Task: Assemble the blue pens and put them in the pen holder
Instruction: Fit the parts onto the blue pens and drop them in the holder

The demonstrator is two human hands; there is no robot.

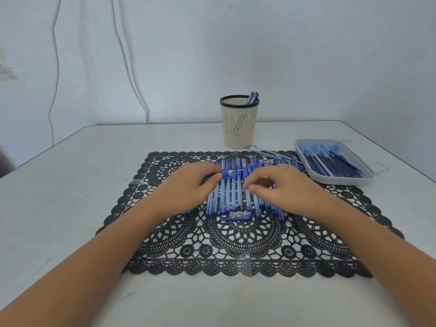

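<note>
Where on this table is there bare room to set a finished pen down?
Bare table lies left of the lace mat, and left of the pen holder. The mat's near half, below the loose cap, is free. Crowded: the row of pen barrels under the left hand and right hand, and the right side by the tray.

Black lace-pattern placemat on white table; blue pens; beige pen holder w/ black rim; grey tray.
</note>
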